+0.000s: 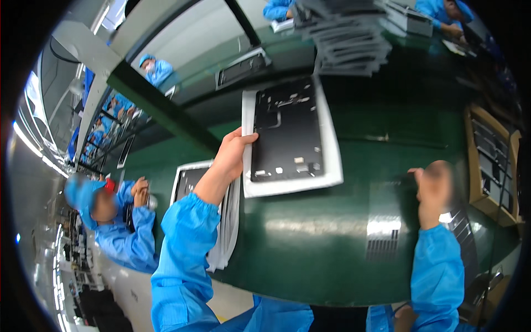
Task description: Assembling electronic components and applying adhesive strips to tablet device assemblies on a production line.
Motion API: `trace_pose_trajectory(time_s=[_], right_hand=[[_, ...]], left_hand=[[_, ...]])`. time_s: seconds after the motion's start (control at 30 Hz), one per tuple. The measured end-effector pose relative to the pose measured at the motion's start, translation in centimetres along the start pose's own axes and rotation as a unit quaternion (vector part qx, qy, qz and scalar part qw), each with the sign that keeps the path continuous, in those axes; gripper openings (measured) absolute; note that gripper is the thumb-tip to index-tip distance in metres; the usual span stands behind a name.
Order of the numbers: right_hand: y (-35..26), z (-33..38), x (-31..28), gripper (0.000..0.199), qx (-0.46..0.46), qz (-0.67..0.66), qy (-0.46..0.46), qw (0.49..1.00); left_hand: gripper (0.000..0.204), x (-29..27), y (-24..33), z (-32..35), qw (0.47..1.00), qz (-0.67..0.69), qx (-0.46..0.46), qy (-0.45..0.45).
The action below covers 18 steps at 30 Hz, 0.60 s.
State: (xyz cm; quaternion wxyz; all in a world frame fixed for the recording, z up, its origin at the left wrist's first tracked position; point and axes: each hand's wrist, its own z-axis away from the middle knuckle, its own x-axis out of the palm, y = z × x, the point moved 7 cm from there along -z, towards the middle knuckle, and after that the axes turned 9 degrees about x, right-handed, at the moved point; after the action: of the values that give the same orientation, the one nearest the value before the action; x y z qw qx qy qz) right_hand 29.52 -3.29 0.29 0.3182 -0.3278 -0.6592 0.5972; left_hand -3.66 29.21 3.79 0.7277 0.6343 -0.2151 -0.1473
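Observation:
My left hand (230,155) grips the left edge of a white foam tray (332,166) that bears a black tablet-sized panel (285,135). The thumb lies over the panel's edge, and the other fingers are hidden beneath. Small silver and white parts dot the panel's top and lower end. Tray and panel are over the green table, tilted slightly. To the right, my right hand (434,188) is over the table, apart from the tray. A blur covers most of its fingers, and nothing shows in its grasp. Beside it lies a pale, see-through strip (383,229) with a striped end.
By my left forearm is a stack of white trays (225,243) with a black panel on top. A cardboard box (474,166) with dark pieces stands at right. Stacked grey trays (354,50) rise at the back. A co-worker (124,221) sits left; a green post (160,110) slants nearby.

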Motion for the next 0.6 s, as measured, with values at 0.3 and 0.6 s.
trace_pose_trajectory(time_s=[0.3,0.6], right_hand=[[0.4,-0.2,0.4,0.027,-0.019,0.003,-0.017,1.0],[0.8,-0.4,0.0,0.027,0.039,-0.029,-0.025,0.998]], left_hand=[[0.04,-8.3,-3.0,-15.7,0.989,-0.081,0.04,0.119],[0.024,0.8,7.0,10.3,0.747,-0.554,0.368,-0.022]])
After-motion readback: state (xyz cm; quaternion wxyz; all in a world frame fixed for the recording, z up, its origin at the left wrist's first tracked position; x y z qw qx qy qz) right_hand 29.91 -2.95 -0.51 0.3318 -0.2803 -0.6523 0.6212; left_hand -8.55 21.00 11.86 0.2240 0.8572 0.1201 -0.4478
